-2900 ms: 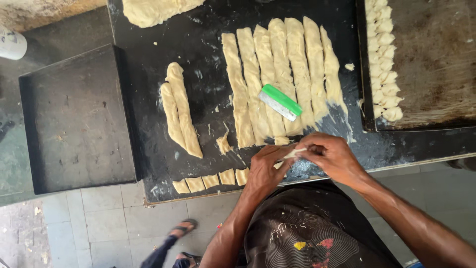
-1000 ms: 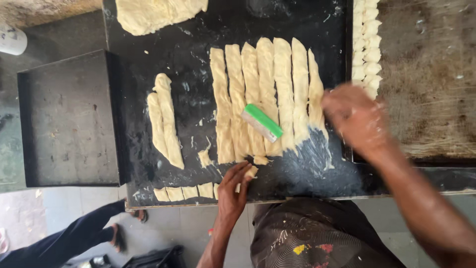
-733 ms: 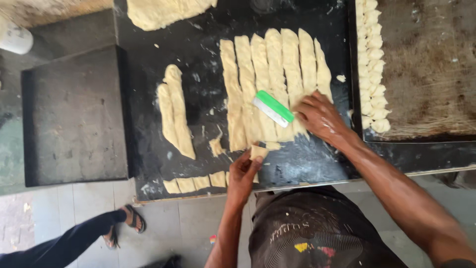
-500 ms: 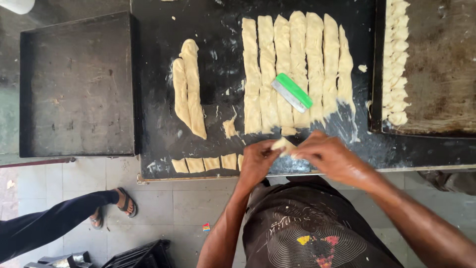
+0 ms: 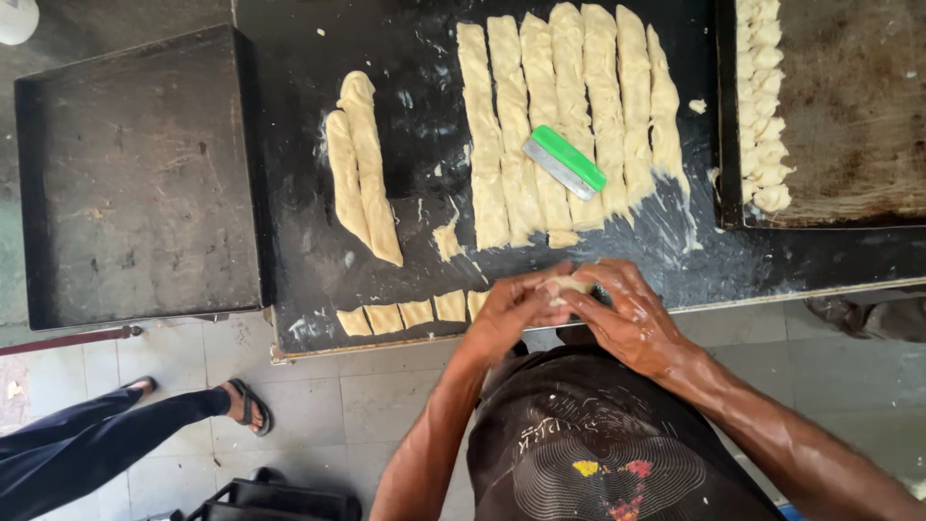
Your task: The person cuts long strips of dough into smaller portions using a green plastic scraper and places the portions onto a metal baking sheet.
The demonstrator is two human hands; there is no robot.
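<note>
Far left, a white round object sits cut off at the top corner. Below it, a dark square tray lies bare, butted against the black work table. Down on the tiled floor, someone else's leg in dark trousers with a sandalled foot stands just by the table's edge.

On the table, two long dough strips lie side by side, touching, tapering toward me. Along the near edge, a row of small cut dough squares sits in a line, each just beside the next. A small torn scrap of dough lies between the pair and the big batch.

Middle: my left hand and right hand meet at the table's near edge, fingers curled in and pressed together around a small dough piece; both hands pinch it between them, held just over the edge.

Behind my hands, a row of seven long dough strips lies parallel, touching. A scraper with a green handle and metal blade rests tilted across them.

Right: a worn baking tray holds a column of shaped dough pieces stacked along its left wall.
</note>
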